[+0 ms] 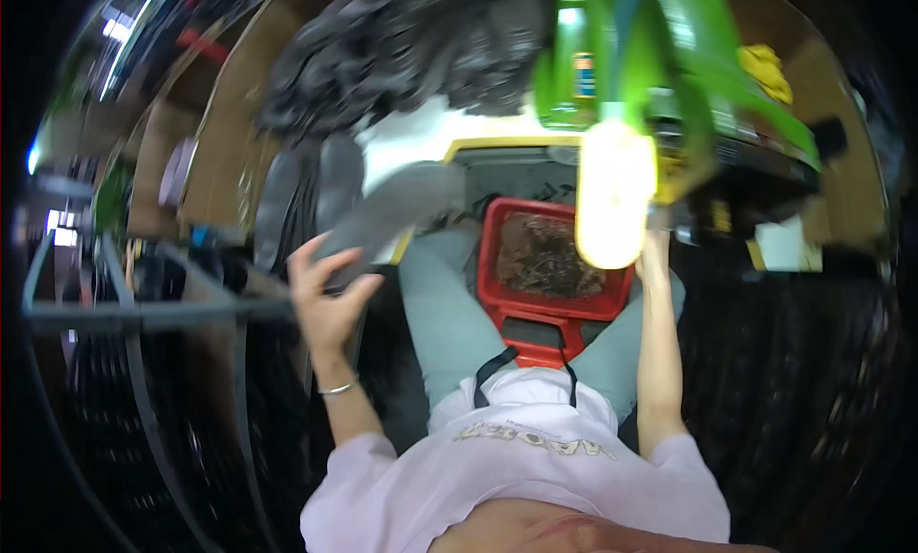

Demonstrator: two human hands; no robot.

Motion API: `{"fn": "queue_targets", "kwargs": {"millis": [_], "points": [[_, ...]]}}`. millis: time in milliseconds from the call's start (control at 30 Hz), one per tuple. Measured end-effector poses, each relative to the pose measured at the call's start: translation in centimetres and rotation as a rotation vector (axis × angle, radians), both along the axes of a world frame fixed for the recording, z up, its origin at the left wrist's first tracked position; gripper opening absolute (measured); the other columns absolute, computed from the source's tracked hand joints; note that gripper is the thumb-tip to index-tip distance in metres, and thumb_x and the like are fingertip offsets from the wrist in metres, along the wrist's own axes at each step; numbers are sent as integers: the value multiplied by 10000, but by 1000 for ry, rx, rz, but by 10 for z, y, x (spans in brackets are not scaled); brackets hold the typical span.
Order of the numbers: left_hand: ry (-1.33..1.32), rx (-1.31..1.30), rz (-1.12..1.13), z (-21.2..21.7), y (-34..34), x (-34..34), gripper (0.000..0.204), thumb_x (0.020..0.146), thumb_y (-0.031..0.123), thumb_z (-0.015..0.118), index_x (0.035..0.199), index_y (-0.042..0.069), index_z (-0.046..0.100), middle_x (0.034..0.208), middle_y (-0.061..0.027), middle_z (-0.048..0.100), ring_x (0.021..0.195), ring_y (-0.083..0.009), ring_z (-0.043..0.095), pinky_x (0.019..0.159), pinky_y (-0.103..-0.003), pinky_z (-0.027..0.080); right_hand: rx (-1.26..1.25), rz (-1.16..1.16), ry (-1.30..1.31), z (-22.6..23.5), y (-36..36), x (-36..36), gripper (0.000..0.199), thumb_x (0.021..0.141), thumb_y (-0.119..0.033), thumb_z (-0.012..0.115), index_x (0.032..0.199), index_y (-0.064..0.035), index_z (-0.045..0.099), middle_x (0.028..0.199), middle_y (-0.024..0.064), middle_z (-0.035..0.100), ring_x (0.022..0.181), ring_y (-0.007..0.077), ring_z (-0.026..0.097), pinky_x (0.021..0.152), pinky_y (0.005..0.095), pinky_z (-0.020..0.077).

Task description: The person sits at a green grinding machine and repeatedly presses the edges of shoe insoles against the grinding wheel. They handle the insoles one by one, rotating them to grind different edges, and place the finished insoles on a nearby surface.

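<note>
My left hand (328, 290) grips one end of a dark grey shoe sole (397, 204), which slants up to the right and is blurred at its far end. My right hand (654, 252) reaches to the front of a green machine (698, 36), beside a bright lamp (617, 194). The lamp's glare covers much of that hand, and its fingers cannot be made out. Between my knees stands a red bin (491, 256) with dark scraps (545, 256) in it.
Dark grey soles (411, 51) are heaped at the back, and several more soles (339, 175) stand on edge at the left. Cardboard walls (229, 103) rise around the work place. A metal rack (153, 310) is at my left, and a yellow cloth (765, 73) lies back right.
</note>
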State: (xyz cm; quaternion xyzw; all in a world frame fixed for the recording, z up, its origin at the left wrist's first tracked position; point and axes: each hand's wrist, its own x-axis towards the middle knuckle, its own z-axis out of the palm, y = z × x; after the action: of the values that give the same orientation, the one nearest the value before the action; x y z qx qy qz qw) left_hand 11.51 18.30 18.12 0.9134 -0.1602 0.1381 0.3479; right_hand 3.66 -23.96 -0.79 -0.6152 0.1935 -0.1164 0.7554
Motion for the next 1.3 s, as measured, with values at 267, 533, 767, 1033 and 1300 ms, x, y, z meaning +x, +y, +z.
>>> {"fn": "queue_targets", "kwargs": {"millis": [267, 533, 767, 1033, 1300], "points": [[653, -1122, -674, -89, -120, -44, 982, 659, 86, 799, 1453, 46, 223, 1308, -115, 477, 1209, -247, 464, 1043, -354, 349, 336, -42, 90, 48, 84, -110, 532, 776, 1, 693, 1264, 63, 490, 1171, 150, 608, 1056, 206, 591, 945, 326, 454], [615, -646, -715, -98, -229, -92, 120, 786, 56, 716, 844, -15, 638, 745, -12, 615, 656, -85, 529, 568, -254, 446, 304, -238, 112, 28, 121, -179, 413, 725, 33, 750, 1107, 39, 595, 1056, 98, 647, 955, 177, 612, 867, 311, 489], [331, -547, -574, -90, -239, -52, 96, 800, 35, 705, 766, 8, 620, 653, 40, 541, 562, -21, 426, 491, -195, 337, 494, -94, 9, 31, 149, -152, 433, 726, 35, 731, 1127, 24, 570, 1117, 98, 605, 1018, 164, 567, 879, 300, 464], [433, -563, -540, -102, -219, -63, 194, 820, 8, 664, 1001, -42, 617, 784, 5, 600, 680, -51, 519, 621, -187, 423, 256, -600, -102, 50, 74, -194, 435, 708, 70, 679, 1101, 7, 504, 1049, 119, 596, 946, 204, 589, 873, 326, 480], [634, -884, -631, -102, -207, -40, 282, 814, -11, 661, 1089, -30, 602, 959, -71, 645, 857, -112, 596, 782, -237, 478, 146, -532, -290, 108, -15, -114, 396, 791, 12, 642, 1155, -29, 492, 1078, 99, 579, 995, 187, 564, 903, 321, 454]]}}
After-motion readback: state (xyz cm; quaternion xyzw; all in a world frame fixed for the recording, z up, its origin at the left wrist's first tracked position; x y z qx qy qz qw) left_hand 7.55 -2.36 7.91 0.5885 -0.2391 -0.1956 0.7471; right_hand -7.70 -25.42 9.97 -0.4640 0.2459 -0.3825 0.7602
